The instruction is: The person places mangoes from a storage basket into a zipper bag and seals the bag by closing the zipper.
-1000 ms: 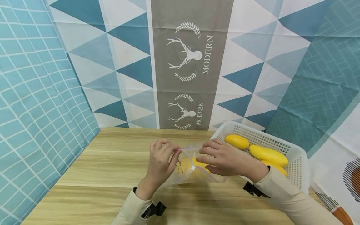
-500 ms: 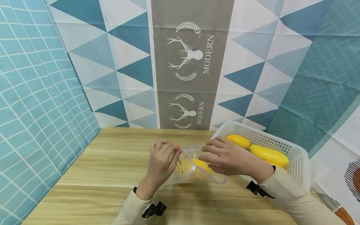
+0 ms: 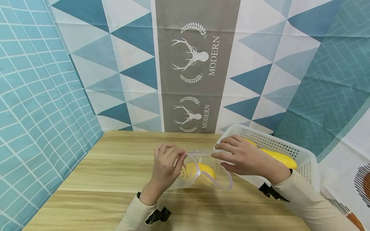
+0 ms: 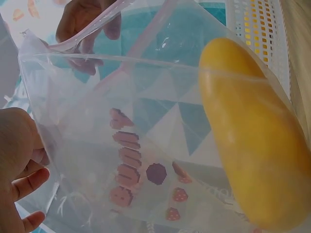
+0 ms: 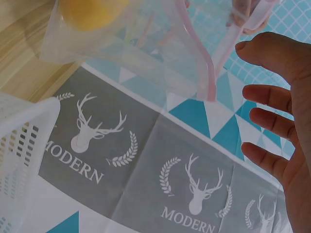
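The left hand (image 3: 167, 165) pinches the rim of the clear zip bag (image 3: 198, 173) between thumb and fingers. The right hand (image 3: 244, 157), fingers spread and gripping nothing, hangs just beside the bag's open mouth. One yellow mango (image 4: 252, 136) lies inside the bag. Compared with half a second ago, the right hand has shifted rightward, now hiding more of the mangoes (image 3: 278, 158) in the white basket (image 3: 303, 175); the left hand stays put.
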### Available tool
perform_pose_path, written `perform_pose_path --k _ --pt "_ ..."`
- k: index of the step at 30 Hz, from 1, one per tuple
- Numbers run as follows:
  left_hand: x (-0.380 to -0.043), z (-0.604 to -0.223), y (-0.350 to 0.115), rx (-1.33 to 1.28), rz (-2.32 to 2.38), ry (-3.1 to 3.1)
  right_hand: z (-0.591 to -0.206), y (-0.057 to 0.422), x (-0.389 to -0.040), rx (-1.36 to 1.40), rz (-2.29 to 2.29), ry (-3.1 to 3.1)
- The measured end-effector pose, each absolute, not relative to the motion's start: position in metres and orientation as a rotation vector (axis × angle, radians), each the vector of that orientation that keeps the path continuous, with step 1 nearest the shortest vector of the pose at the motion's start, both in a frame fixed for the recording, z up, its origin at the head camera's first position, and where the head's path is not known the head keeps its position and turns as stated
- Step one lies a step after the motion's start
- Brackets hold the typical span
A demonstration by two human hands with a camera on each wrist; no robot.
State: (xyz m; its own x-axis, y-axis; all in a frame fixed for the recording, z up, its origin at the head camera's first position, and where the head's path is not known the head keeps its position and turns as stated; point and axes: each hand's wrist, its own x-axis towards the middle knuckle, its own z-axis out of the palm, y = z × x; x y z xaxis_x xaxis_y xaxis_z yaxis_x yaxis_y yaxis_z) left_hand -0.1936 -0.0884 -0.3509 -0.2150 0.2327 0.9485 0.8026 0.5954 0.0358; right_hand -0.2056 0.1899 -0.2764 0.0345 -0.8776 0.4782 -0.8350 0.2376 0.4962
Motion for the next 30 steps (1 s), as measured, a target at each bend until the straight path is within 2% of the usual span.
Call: perform_pose_path --k 30 --pt "-0.194 -0.352 -0.087 -0.854 -0.665 -1.752 -0.275 0.243 -0.231 1.428 0.069 -1.978"
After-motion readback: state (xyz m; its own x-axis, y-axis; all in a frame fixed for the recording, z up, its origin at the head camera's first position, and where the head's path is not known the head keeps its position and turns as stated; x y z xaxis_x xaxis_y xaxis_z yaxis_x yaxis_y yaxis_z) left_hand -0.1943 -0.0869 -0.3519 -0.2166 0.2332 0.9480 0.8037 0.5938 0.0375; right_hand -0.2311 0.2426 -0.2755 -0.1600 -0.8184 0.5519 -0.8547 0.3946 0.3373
